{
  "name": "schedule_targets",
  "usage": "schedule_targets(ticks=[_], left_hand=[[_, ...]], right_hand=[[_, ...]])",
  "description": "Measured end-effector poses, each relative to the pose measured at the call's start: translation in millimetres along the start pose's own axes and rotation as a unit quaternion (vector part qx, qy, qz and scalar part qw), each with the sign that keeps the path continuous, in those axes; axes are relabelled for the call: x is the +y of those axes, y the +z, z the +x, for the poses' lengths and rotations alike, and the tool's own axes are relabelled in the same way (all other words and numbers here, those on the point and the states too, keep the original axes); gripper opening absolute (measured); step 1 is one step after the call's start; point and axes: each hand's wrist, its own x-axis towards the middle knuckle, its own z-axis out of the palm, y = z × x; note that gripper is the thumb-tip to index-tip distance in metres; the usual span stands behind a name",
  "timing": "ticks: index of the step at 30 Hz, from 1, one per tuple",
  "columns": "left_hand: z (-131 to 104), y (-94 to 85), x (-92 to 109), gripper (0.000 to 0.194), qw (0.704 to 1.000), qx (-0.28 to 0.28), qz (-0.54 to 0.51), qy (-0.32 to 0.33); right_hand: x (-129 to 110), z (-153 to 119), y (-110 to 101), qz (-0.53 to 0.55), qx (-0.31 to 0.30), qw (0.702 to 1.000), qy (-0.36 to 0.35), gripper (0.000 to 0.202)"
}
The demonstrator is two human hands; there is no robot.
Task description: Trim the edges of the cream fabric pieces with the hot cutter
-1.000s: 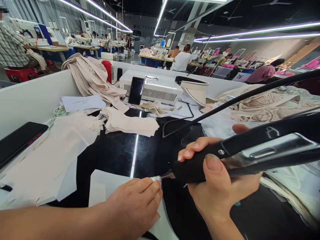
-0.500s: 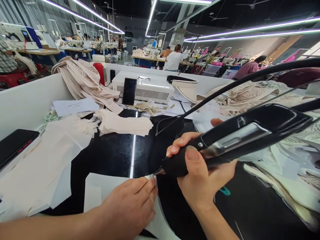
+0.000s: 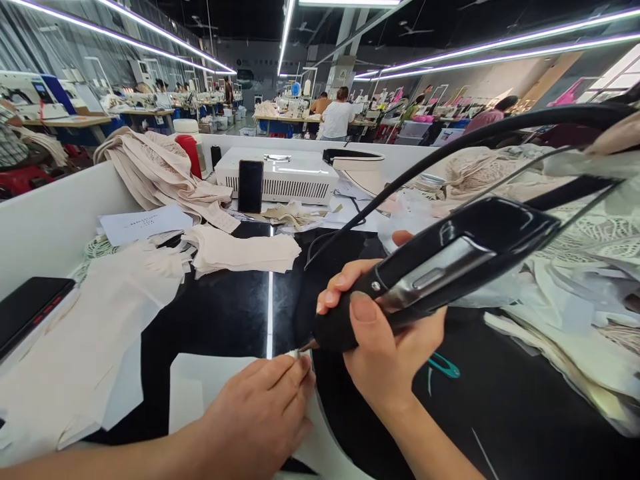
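Observation:
My right hand (image 3: 383, 347) is wrapped round a black and silver corded tool (image 3: 430, 267), which slants down to the left. Its narrow metal tip (image 3: 309, 345) meets the fingertips of my left hand (image 3: 263, 407). Those fingers are pressed together on a small whitish piece of fabric (image 3: 295, 354), mostly hidden under them. Below my left hand lies a white sheet (image 3: 187, 380) on the black tabletop (image 3: 225, 313). To the right of my right wrist is a teal open-loop item (image 3: 444, 365).
Cream fabric pieces (image 3: 110, 313) and a stack (image 3: 245, 250) lie left. A phone (image 3: 250, 187) leans on a white vented box (image 3: 285, 175). Lace and fabric (image 3: 585, 333) fill the right side. A black cable (image 3: 440, 143) arches across. People sit further back.
The tool and my right hand have shifted slightly left and the tool's rear end is lower. My left hand stays nearly in place. The camera view has moved a little.

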Motion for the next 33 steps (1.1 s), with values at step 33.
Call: schedule_targets(ticks=[33], left_hand=[[15.9, -8.1, -9.2, 0.024, 0.977, 0.03, -0.198, 0.068]], right_hand=[[-60.0, -23.1, -29.9, -0.078, 0.05, 0.996, 0.004, 0.049]])
